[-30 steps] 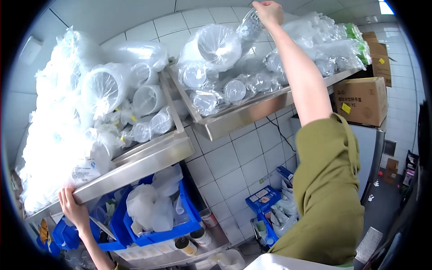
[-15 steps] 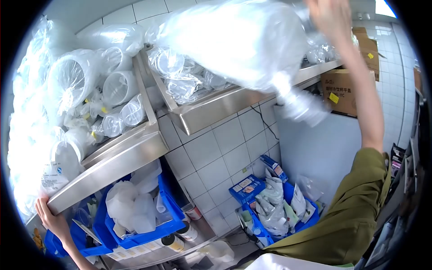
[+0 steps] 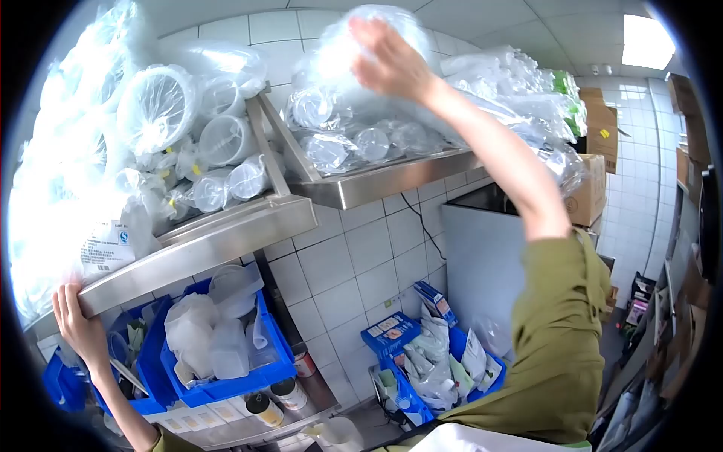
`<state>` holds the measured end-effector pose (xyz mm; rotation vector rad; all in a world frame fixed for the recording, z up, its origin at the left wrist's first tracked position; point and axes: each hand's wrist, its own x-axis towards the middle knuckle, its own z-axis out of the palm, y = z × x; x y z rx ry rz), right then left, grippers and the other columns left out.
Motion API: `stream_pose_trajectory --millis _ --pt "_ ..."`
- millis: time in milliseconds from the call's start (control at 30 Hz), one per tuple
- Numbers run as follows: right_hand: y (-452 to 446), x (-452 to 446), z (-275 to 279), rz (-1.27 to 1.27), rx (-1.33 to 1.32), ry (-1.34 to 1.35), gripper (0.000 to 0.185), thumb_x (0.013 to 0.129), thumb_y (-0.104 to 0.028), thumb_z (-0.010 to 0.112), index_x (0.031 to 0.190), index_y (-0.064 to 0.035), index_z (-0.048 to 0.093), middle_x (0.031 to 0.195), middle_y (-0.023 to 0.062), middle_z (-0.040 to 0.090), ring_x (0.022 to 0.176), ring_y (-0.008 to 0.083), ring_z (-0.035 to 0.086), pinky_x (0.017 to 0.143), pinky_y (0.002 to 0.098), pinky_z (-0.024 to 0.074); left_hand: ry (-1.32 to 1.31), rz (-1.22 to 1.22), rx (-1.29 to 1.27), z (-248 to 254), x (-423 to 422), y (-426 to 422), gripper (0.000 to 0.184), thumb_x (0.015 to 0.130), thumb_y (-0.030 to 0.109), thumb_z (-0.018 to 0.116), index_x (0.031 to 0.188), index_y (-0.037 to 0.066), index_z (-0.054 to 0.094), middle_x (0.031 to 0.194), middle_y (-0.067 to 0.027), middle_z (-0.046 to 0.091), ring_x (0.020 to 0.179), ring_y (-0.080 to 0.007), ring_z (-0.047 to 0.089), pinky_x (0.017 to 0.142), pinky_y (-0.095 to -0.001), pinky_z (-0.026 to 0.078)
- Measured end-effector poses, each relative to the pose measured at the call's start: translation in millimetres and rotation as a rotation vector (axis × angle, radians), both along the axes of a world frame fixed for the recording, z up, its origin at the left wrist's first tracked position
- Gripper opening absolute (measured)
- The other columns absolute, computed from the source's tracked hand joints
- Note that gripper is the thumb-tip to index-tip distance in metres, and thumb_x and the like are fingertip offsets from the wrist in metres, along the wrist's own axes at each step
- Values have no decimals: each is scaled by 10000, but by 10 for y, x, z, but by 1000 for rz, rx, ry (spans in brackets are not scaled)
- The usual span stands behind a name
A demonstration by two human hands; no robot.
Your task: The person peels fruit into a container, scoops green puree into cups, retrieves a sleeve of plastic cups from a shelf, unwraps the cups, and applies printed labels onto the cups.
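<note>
Fingers of my left hand (image 3: 79, 331) curl over the front edge of the metal shelf (image 3: 203, 252) at the left. Bags of clear plastic cups (image 3: 158, 102) are piled on that shelf, one with a printed label (image 3: 107, 247). My right arm reaches up to the back shelf (image 3: 392, 181). There my right hand (image 3: 392, 64) is against a large clear plastic bag (image 3: 324, 71), its thumb apart from the fingers; the hand covers part of the bag. Below the bag, wrapped clear cups (image 3: 373, 143) lie along the shelf.
Under the left shelf hang blue bins (image 3: 282, 369) with white plastic items, above several canisters (image 3: 263, 407). Lower down is a blue bin of packets (image 3: 444, 369). More bagged goods (image 3: 504, 90) and cardboard boxes (image 3: 587, 192) stand to the right.
The large bag has moved from mid-air onto the back shelf. My right hand has come left, onto the bag. My left hand stays at the shelf edge while the view has shifted.
</note>
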<state>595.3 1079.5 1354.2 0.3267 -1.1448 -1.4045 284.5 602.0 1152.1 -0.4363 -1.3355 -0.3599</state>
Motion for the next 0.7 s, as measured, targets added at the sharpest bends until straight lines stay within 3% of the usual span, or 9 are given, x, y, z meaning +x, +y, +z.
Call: stream_pose_trajectory --millis 33,100,133,167,267,400,500,633,700 --pt "262 -118 201 -1 -98 124 502 713 -261 583 1144 -53 432 1289 202 313 1266 349 178 984 499 244 -2 0 -27 22 8 15 342 644 -126 526 950 26 497 975 -137 525 985 -316 485 858 -390 410" --pt "540 -675 369 486 -1106 346 567 742 -314 559 1211 -56 372 1334 210 250 1278 358 105 970 520 234 -13 24 -45 4 41 -2 346 642 -124 534 949 33 499 971 -132 527 984 -310 487 863 -389 412" --pt "567 -779 364 297 -1227 224 659 743 -346 573 1268 -63 293 1358 219 166 1265 394 120 995 505 203 88 7 -50 51 252 95 280 608 -122 502 853 9 470 860 -135 494 874 -317 478 769 -385 402" --pt "606 -865 275 100 -1355 97 756 743 -379 587 1324 -70 214 1383 227 82 1251 429 134 1020 490 171 129 15 -39 56 261 109 273 616 -118 495 858 5 471 869 -137 498 879 -318 477 772 -389 399" --pt "805 -466 398 -83 -1382 -690 876 724 -410 607 1358 -89 94 1382 245 62 1240 465 132 1019 484 175 98 -1 -31 46 243 118 286 622 -120 490 876 10 472 885 -138 506 890 -317 478 781 -386 401" --pt "7 431 -12 -492 -1503 -241 1095 585 -533 678 1356 -69 54 1345 286 149 1254 372 196 1012 399 233 88 22 -5 36 180 76 321 612 -130 499 894 23 476 911 -128 519 915 -308 484 796 -373 411" --pt "227 981 -367 -727 -1659 -94 1244 474 -578 731 1340 -3 47 1317 314 201 1236 342 265 990 352 286 60 -3 6 19 107 74 364 600 -143 504 916 36 482 929 -119 527 936 -294 491 806 -367 418" --pt "780 1316 -290 -331 -1812 -146 1132 529 -443 730 1321 46 86 1268 273 317 1152 328 381 948 356 342 20 42 -35 47 85 -21 387 628 -125 505 973 49 489 984 -122 524 980 -295 483 833 -368 409" --pt "652 1522 -456 90 -1923 -145 1075 548 -426 721 1304 60 130 1242 255 348 1132 304 400 899 374 386 -71 101 -74 32 -31 -128 410 667 -90 512 1044 69 497 1075 -134 520 1054 -303 464 882 -376 393"
